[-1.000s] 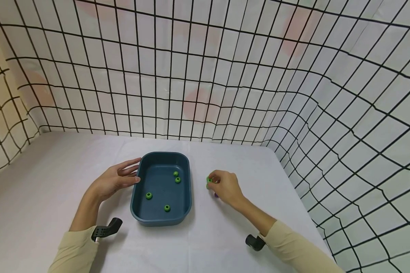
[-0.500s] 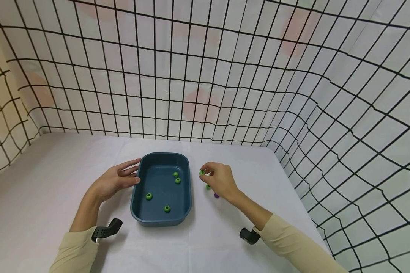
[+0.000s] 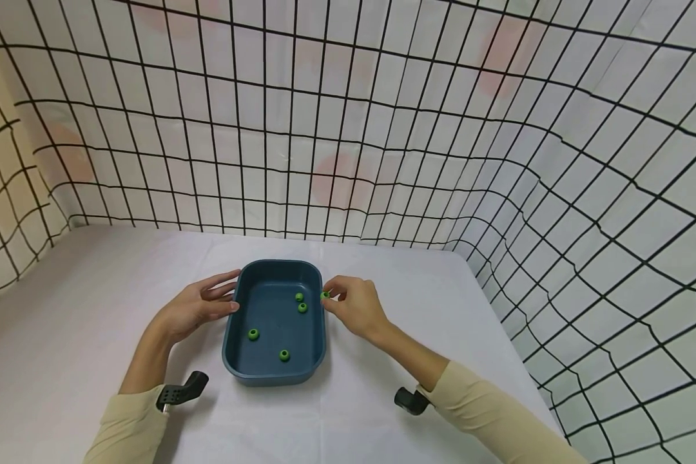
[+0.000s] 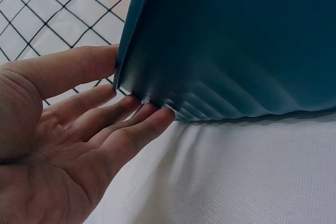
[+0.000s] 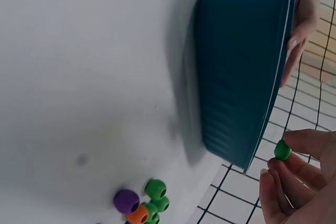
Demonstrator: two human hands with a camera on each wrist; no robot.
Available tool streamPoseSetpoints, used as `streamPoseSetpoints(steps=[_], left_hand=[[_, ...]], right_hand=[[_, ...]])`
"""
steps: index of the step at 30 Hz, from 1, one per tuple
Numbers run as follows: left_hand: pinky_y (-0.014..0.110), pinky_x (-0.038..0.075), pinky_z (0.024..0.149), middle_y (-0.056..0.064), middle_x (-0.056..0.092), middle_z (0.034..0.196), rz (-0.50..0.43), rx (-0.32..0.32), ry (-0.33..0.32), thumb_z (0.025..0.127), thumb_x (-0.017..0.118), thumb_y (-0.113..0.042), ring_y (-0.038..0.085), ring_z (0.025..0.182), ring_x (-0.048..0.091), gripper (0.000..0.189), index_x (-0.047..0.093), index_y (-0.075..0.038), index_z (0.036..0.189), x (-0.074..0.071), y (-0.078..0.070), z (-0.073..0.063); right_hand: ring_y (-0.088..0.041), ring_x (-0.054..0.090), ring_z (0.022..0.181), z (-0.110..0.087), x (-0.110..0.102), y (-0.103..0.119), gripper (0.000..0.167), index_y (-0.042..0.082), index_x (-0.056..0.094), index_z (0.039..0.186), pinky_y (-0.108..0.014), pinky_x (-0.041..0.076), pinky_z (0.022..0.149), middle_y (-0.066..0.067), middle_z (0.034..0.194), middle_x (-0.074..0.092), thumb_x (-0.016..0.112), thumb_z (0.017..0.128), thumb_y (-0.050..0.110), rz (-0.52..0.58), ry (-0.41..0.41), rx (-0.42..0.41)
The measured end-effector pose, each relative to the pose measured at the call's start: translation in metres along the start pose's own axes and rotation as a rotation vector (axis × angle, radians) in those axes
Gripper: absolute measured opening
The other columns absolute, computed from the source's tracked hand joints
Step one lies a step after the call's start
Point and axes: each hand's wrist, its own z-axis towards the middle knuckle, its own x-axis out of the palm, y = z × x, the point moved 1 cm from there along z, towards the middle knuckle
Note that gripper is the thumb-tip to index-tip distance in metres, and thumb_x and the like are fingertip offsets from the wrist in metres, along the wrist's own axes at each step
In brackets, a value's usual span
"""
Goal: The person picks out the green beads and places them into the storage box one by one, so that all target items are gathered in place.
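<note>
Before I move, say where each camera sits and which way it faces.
Head: worn there, looking forward and down at the bin; left hand, right hand and sleeves show.
Left wrist: worn there, looking at the bin's outside; left hand shows.
Right wrist: worn there, looking at the bin and loose beads; right hand shows, left hand beyond.
Shared: head and right wrist show both hands.

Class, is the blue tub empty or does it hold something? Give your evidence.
Not empty: the head view, looking into the blue tub, shows four green beads on its floor.
</note>
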Motion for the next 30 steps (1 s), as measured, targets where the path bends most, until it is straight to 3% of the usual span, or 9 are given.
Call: streamPoseSetpoints(steps=[8, 17, 30], left_hand=[[0.052, 0.044, 0.112, 0.022, 0.031, 0.162, 0.014, 0.002, 0.001, 0.092, 0.073, -0.014, 0.042, 0.149, 0.033, 0.083, 0.027, -0.011, 0.161, 0.0, -0.001, 0.0], [0.048, 0.047, 0.11, 0.022, 0.032, 0.162, 0.01, 0.006, 0.003, 0.092, 0.073, -0.013, 0.041, 0.149, 0.034, 0.083, 0.027, -0.011, 0.161, -0.001, -0.001, 0.0], [0.051, 0.045, 0.111, 0.023, 0.032, 0.162, 0.01, 0.009, -0.001, 0.091, 0.074, -0.013, 0.042, 0.149, 0.034, 0.084, 0.027, -0.01, 0.161, -0.002, 0.0, 0.0]], right_hand=[[-0.018, 0.068, 0.074, 0.001, 0.008, 0.011, 0.014, 0.004, 0.076, 0.101, -0.021, 0.052, 0.058, -0.007, 0.09, 0.078, 0.076, 0.088, 0.01, 0.03, 0.048, -0.03], [-0.019, 0.072, 0.085, 0.002, 0.02, 0.016, 0.016, 0.005, 0.076, 0.104, -0.022, 0.057, 0.066, -0.006, 0.096, 0.079, 0.076, 0.089, 0.013, 0.046, 0.064, -0.019], [-0.021, 0.073, 0.088, 0.004, 0.032, 0.015, 0.016, 0.003, 0.076, 0.104, -0.026, 0.06, 0.072, -0.009, 0.098, 0.078, 0.076, 0.089, 0.011, 0.085, 0.077, 0.001]])
